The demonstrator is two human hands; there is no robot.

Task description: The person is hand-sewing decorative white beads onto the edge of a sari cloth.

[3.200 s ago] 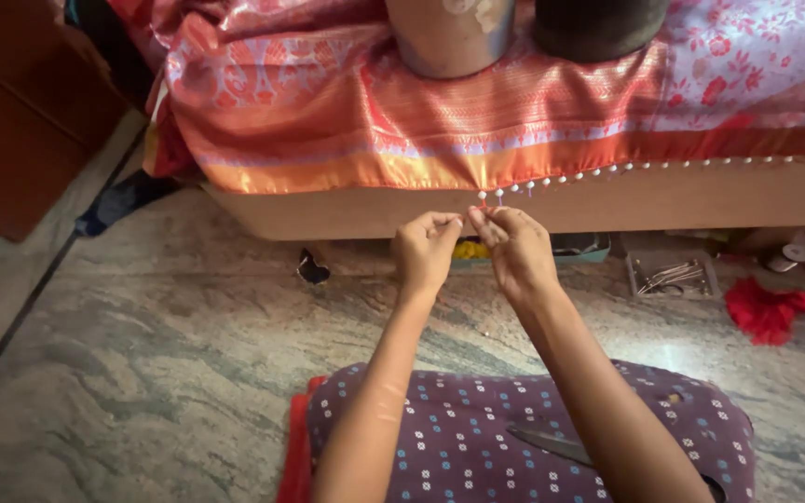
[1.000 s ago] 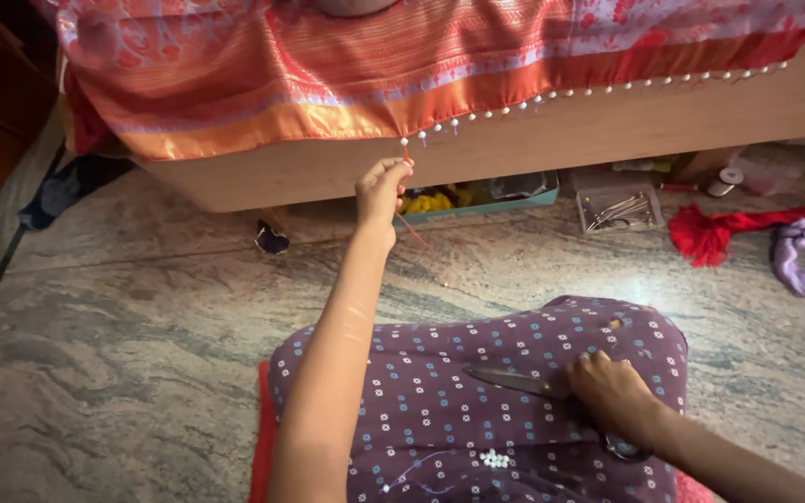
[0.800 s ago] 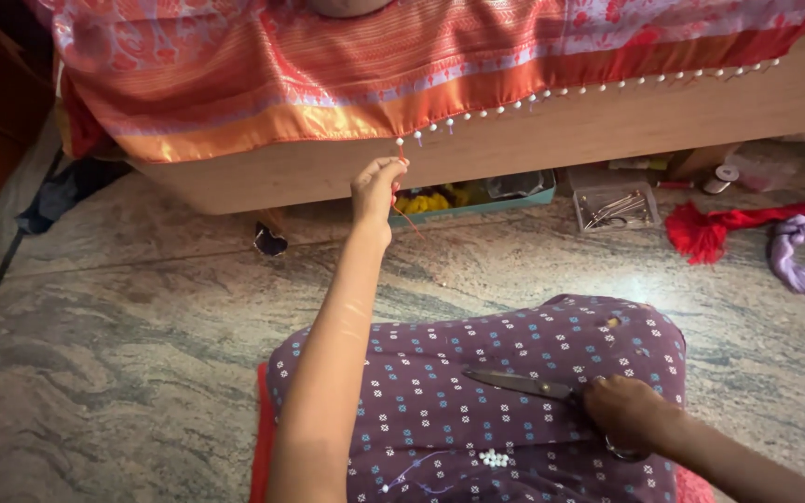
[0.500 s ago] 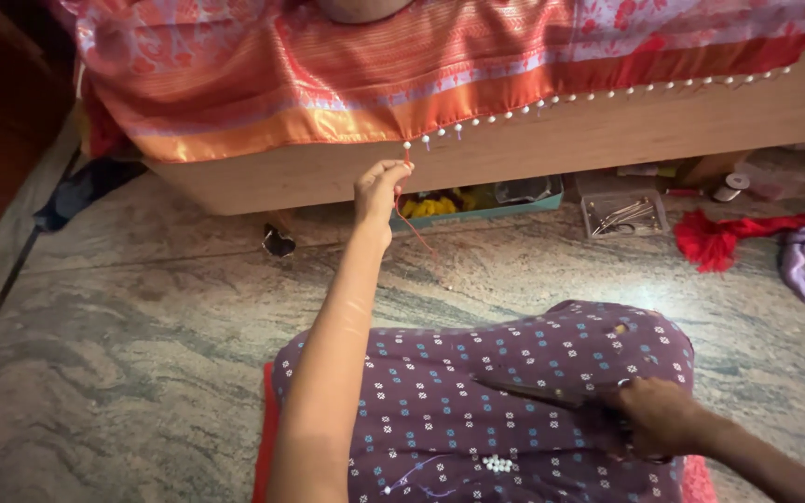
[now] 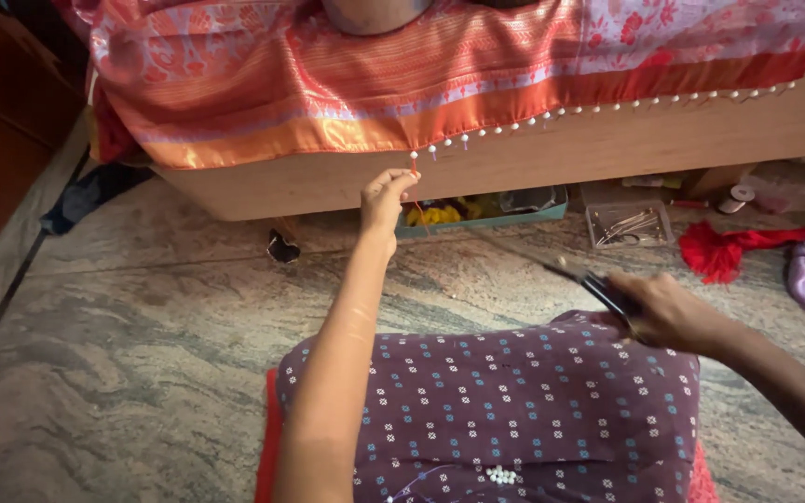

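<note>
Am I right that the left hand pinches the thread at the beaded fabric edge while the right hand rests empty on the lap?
Not quite. In the head view the right hand is not empty: it holds scissors, lifted above the lap. The left hand does pinch the red thread at the beaded fabric edge.

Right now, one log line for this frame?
left hand: pinching red thread at beaded cloth edge | right hand: holding scissors above lap

Glossy silky orange cloth with pearly beads drapes a matt wooden bed frame above polished veined stone floor.
</note>
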